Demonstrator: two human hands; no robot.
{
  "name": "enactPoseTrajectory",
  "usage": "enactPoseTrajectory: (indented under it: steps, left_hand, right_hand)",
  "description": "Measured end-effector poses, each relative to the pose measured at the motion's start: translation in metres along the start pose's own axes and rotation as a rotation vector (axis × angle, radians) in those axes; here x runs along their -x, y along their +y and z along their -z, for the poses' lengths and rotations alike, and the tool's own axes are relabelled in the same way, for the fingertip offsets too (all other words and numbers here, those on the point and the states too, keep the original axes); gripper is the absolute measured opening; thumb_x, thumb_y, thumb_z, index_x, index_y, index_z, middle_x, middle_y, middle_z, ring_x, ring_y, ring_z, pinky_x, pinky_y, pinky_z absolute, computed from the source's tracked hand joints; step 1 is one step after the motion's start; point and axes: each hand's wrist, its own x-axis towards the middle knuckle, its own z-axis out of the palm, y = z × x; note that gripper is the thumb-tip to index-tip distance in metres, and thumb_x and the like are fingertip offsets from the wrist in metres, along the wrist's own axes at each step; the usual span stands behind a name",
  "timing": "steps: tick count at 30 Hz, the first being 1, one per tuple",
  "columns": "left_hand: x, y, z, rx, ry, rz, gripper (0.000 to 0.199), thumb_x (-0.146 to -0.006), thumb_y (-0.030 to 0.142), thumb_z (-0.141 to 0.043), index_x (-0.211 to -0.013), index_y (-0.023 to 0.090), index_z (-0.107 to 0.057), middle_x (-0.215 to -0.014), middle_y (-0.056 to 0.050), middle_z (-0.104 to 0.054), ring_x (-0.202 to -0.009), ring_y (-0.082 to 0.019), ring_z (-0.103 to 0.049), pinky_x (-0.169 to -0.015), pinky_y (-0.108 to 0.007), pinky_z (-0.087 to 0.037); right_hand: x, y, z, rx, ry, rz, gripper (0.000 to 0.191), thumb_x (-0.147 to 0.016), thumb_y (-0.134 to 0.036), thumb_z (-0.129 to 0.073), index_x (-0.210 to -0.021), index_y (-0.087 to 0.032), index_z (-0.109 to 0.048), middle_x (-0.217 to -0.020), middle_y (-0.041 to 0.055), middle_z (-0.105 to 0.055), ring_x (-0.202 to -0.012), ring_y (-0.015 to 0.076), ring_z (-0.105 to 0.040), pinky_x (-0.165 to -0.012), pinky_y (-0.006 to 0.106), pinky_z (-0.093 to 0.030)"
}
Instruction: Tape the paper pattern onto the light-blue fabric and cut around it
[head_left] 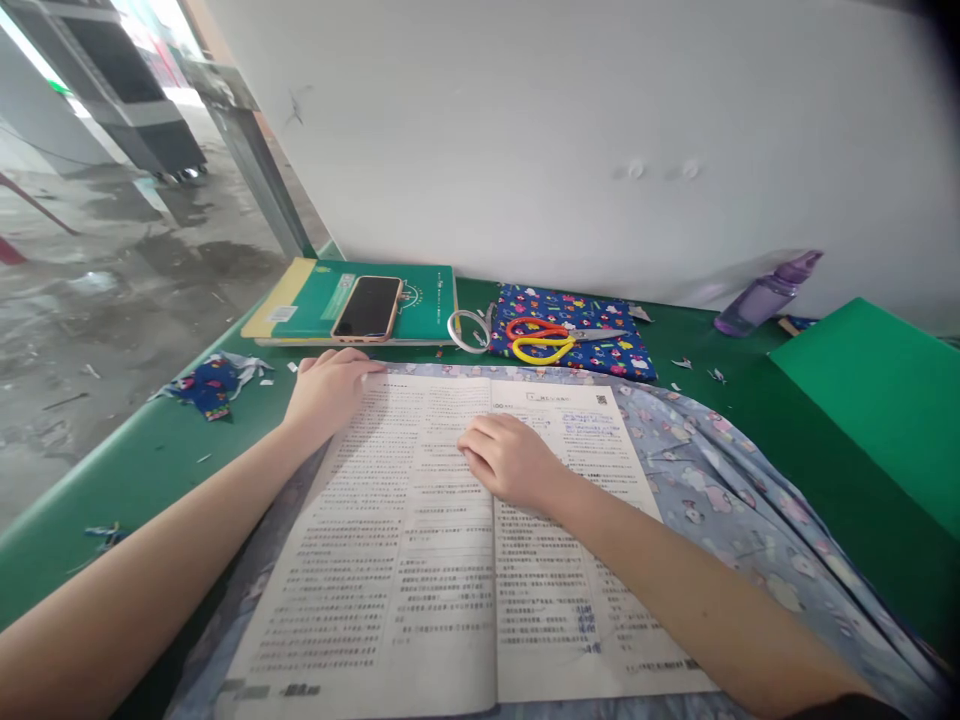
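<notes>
An open printed book (450,530) lies on a grey-blue patterned cloth (720,490), with blue handwriting on its right page. My left hand (334,388) rests at the book's upper left corner, fingers laid flat over its edge. Near the centre fold, my right hand (510,462) sits on the page with its fingers curled in and nothing visible in them. Beyond the book are scissors (562,338) with one orange and one yellow handle, lying on a folded blue patterned cloth (600,362). A white tape ring (469,331) leans beside them.
Green books (427,310) with a phone (369,308) on top are at the back left. A purple bottle (759,302) stands by the white wall (562,130). Fabric scraps (214,382) lie on the green table (157,490); a green board (877,390) is at the right.
</notes>
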Motion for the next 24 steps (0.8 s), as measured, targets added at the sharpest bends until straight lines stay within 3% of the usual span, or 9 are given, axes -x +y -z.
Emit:
enactPoseTrajectory:
  steps: [12,19,24]
  left_hand:
    - [0.0023,-0.0018,0.0011,-0.085,0.073,-0.025,0.036,-0.09,0.016,-0.039,-0.102,0.025,-0.072,-0.11,-0.006,-0.066,-0.106,-0.027,-0.053,-0.079,-0.04,-0.039]
    - [0.0025,-0.0008,0.0037,-0.066,0.07,-0.013,0.034,-0.09,0.016,-0.041,-0.096,0.025,-0.073,-0.108,-0.007,-0.068,-0.107,-0.027,-0.052,-0.084,-0.043,-0.038]
    - [0.0018,-0.0014,0.0028,-0.026,0.072,0.069,0.037,-0.09,0.016,-0.039,-0.1,0.026,-0.073,-0.109,-0.005,-0.068,-0.106,-0.026,-0.053,-0.082,-0.043,-0.039]
  right_hand:
    - [-0.0012,-0.002,0.0032,-0.009,-0.02,-0.028,0.02,-0.095,-0.018,-0.042,-0.093,-0.016,-0.062,-0.089,0.0056,-0.061,-0.083,0.0165,-0.053,-0.076,0.031,-0.041]
    - [-0.0015,-0.0015,0.0034,-0.026,-0.025,-0.031,0.019,-0.094,-0.017,-0.043,-0.093,-0.016,-0.062,-0.089,0.0052,-0.06,-0.082,0.0157,-0.052,-0.077,0.031,-0.04]
    - [-0.0018,-0.0019,0.0035,-0.033,-0.018,-0.038,0.019,-0.094,-0.018,-0.043,-0.092,-0.016,-0.061,-0.088,0.005,-0.06,-0.081,0.0158,-0.051,-0.077,0.031,-0.041]
